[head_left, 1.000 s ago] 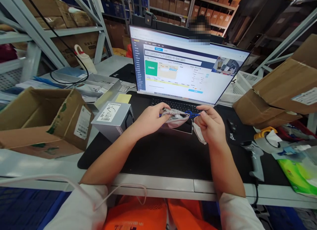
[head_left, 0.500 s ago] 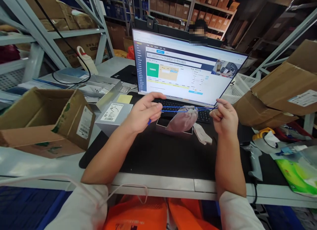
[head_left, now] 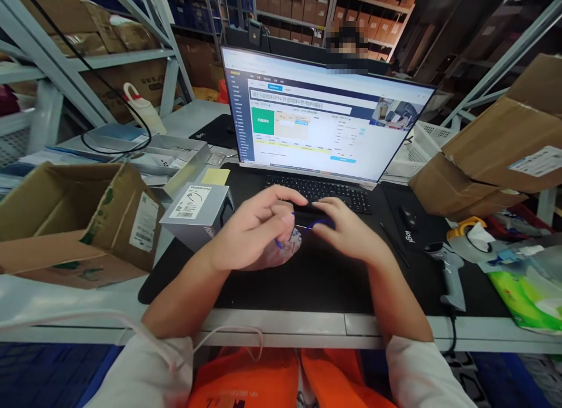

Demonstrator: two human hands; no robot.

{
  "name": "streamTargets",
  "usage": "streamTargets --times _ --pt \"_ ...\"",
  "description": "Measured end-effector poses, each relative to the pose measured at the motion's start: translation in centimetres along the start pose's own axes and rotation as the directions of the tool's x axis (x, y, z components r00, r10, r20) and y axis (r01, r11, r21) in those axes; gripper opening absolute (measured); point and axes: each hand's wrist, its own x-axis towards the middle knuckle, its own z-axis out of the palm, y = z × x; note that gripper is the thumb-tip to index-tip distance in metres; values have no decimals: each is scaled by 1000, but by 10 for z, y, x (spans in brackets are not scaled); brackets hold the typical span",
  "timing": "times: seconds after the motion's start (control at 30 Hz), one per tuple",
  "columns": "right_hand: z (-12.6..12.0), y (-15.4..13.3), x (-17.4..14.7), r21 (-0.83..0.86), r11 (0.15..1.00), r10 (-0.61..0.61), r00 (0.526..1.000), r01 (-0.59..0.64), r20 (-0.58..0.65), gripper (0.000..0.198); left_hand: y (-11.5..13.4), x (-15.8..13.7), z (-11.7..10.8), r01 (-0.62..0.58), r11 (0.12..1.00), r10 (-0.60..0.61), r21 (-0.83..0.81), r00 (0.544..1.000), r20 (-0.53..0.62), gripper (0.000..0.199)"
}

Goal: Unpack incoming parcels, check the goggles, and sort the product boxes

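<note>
A small pale drawstring pouch (head_left: 276, 257) hangs above the black desk mat, partly hidden behind my left hand (head_left: 252, 229). My left hand is closed at the gathered neck of the pouch, fingers curled round its blue cord. From there a blue drawstring (head_left: 314, 223) runs across to my right hand (head_left: 349, 229), whose thumb and fingers are bent around it. Both hands are close together in front of the black keyboard (head_left: 318, 191). Left of them stands a grey box (head_left: 197, 218) with a white label.
A lit monitor (head_left: 307, 127) stands behind the keyboard. An open cardboard box (head_left: 118, 220) is at the left, with stacked cartons (head_left: 492, 156) at the right. A barcode scanner (head_left: 448, 276), a tape roll (head_left: 472, 238) and a mouse (head_left: 408, 216) lie on the right side.
My hands were far apart with the blue cord stretched between them and the pouch hanging midway. They have come together, the right moving left, and the pouch is lower, by my left hand.
</note>
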Motion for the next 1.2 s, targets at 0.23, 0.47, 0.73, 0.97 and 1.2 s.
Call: streamTargets --times 0.23,0.47,0.73,0.97,1.2 --pt "47 -22 6 114 993 -65 934 26 351 12 -5 5 8 -20 912 -63 410 980 187 40" --pt "-9 -9 -1 52 992 102 968 -117 230 25 -45 35 -18 -12 768 86 640 993 -84 42" --pt "-89 51 -25 234 963 263 676 -136 -689 26 -145 58 -23 112 277 -361 954 932 -5 45" --pt "-87 71 -11 271 959 271 554 -85 -788 35 -121 61 -17 52 647 22 761 996 -86 29" --pt "-88 72 -8 333 941 276 418 67 -865 23 -24 26 -3 -15 684 237 730 950 -203 36"
